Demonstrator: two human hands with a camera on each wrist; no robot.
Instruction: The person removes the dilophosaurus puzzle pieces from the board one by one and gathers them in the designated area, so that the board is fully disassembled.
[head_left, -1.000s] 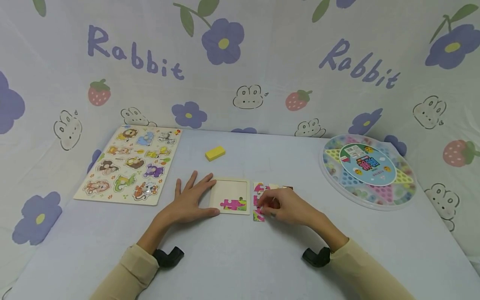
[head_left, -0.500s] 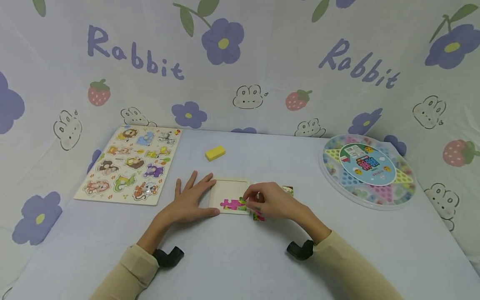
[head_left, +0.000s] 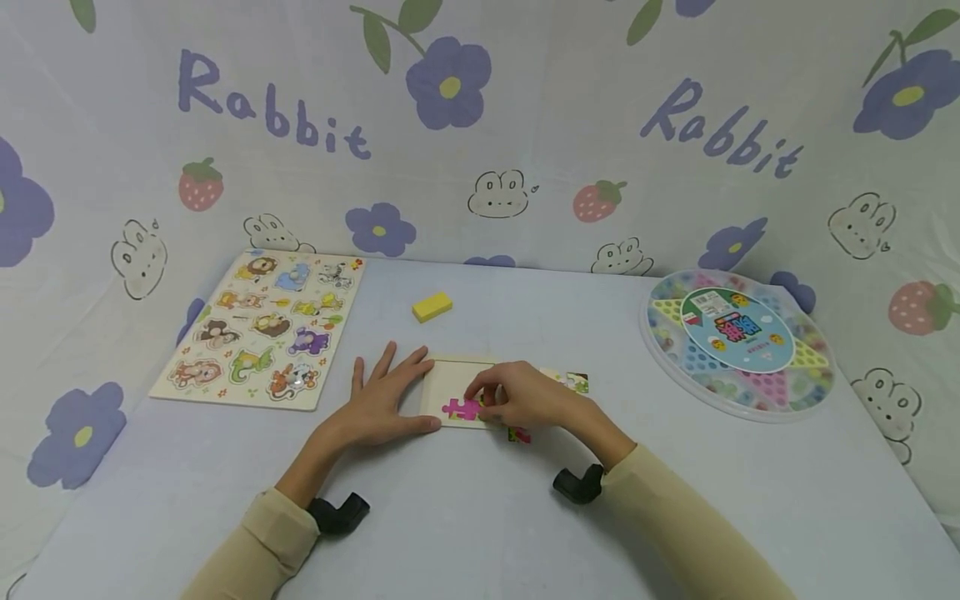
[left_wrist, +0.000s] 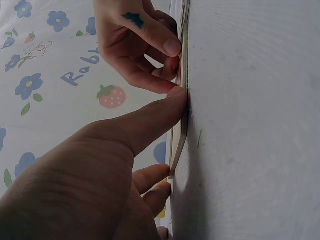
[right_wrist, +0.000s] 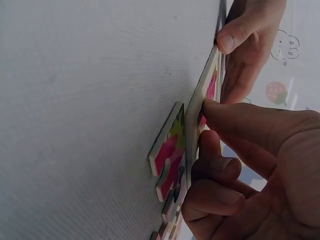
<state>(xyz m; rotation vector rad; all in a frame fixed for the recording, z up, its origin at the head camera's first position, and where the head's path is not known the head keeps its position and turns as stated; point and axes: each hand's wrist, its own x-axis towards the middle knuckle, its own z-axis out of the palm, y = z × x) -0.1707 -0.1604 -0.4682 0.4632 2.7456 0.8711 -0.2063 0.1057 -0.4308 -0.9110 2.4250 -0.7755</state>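
Observation:
My left hand is spread at the left side of a small square puzzle tray. Its thumb touches the near left corner, and its straight fingertips reach the far left corner. Joined pink jigsaw pieces lie along the tray's near edge. Over their right end, my right hand pinches a puzzle piece low at the tray, mostly hidden by the fingers. The right wrist view shows the right thumb and curled fingers right at the tray's rim. Just beyond that rim lie loose pink and green puzzle pieces.
Several more loose pieces lie partly behind the right hand. A yellow block sits behind the tray. An animal peg puzzle board is at the left, a round game board at the right. A printed cloth hangs behind.
My right hand has moved left from the loose pieces, first to the tray's right edge and then over the pink pieces inside it. My left hand has stayed at the tray.

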